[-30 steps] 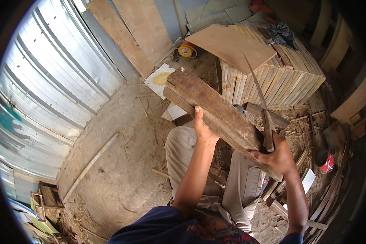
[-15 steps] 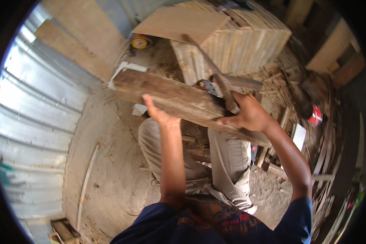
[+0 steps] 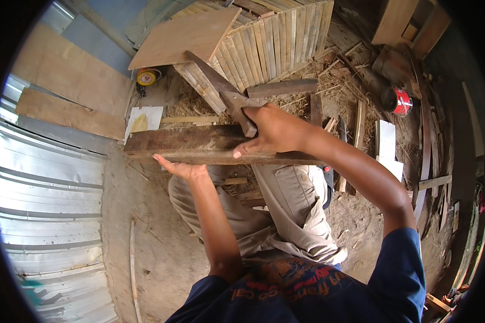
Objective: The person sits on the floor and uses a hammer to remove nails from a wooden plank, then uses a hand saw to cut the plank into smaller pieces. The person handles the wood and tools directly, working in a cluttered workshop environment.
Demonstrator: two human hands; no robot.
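A thick, dark brown wooden beam (image 3: 183, 141) lies crosswise above my knees. From its near side my left hand (image 3: 183, 168) grips it, thumb along the near face and the other fingers hidden underneath. My right hand (image 3: 275, 129) is closed round the handle of a handsaw (image 3: 221, 86), with its thumb resting on the beam. The saw's narrow blade points away to the far left, above the beam and the floor.
A stack of wooden strips (image 3: 269, 46) with a thin board (image 3: 186, 37) on top stands beyond the beam. A yellow tape measure (image 3: 145, 77) lies beside it. A red can (image 3: 399, 101) and scrap wood lie to the right; a corrugated metal wall (image 3: 48, 199) rises at left.
My right hand and the handsaw have shifted left along the beam. The beam, slanted before, now lies nearly level across the view. My left hand still holds it. The whole view has turned.
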